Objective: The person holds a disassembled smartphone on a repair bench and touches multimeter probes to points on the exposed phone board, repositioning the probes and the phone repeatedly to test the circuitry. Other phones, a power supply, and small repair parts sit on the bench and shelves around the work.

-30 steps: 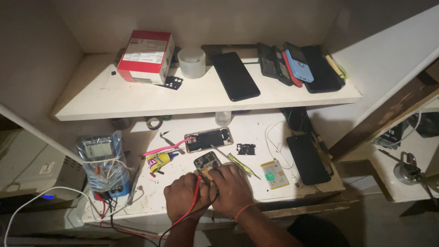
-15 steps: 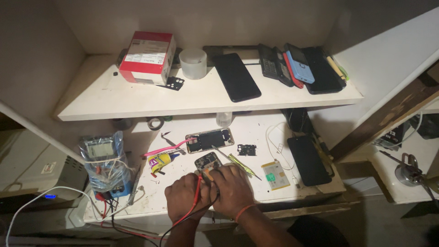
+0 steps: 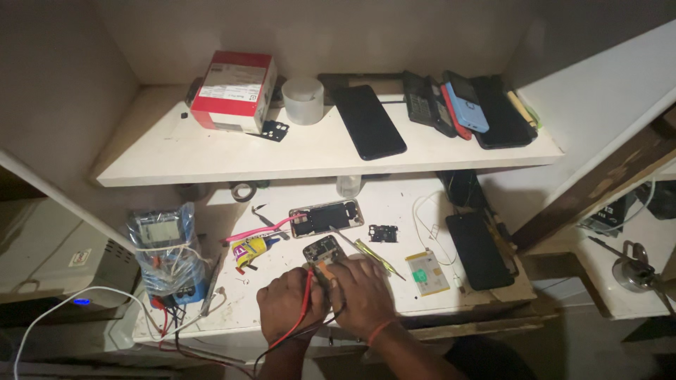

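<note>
While both hands work near the workbench's (image 3: 451, 299) front edge, the left hand (image 3: 287, 304) pinches a red probe lead (image 3: 304, 295) and the right hand (image 3: 362, 295) curls over a small circuit board (image 3: 322, 250); a slipping tip might short it.

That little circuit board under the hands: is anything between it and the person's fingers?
Nothing visible. Both the left hand and the right hand rest right at the small circuit board, with a red lead and a black lead running under the hands toward it. Whether the probe tips touch it is hidden.
</note>
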Available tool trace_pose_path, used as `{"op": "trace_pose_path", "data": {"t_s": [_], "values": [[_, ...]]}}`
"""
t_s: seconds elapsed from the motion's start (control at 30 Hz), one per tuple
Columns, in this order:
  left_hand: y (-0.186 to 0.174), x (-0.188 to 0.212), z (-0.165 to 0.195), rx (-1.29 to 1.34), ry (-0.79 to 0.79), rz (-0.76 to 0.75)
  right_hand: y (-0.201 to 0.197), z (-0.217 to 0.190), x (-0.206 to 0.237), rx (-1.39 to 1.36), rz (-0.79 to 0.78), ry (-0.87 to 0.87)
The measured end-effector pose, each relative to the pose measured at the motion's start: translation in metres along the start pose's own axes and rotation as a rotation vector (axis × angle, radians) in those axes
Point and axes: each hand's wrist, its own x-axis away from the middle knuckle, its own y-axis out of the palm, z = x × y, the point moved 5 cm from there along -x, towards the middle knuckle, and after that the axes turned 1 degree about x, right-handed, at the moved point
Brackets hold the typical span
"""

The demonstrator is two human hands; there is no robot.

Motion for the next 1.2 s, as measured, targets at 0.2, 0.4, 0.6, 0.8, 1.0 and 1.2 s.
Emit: {"op": "trace_pose_path", "data": {"t_s": [0.2, 0.4, 0.6, 0.8, 1.0, 1.2], "values": [[0.0000, -0.0007, 0.0011, 0.004, -0.003, -0.013, -0.0028, 0.0046, 0.0011, -0.082, -0.014, 0.082], [0.0002, -0.0018, -0.0006, 0.016, -0.018, -0.022, -0.0068, 0.0028, -0.0005, -0.136, 0.010, 0.035], [-0.0036, -0.0027, 0.0011, 0.062, -0.026, -0.012, -0.0054, 0.0026, -0.0006, -0.140, 0.024, 0.023], [-0.0050, -0.0041, 0.0024, 0.031, -0.032, -0.019, -0.0005, 0.0048, -0.0003, -0.121, 0.006, 0.042], [-0.0061, -0.0033, 0.0026, 0.070, -0.037, -0.004, -0.0034, 0.0010, -0.0009, -0.111, 0.035, -0.004], [-0.0039, -0.0052, 0.0022, 0.033, -0.047, -0.023, -0.0049, -0.0002, -0.0032, -0.119, 0.017, 0.005]]}}
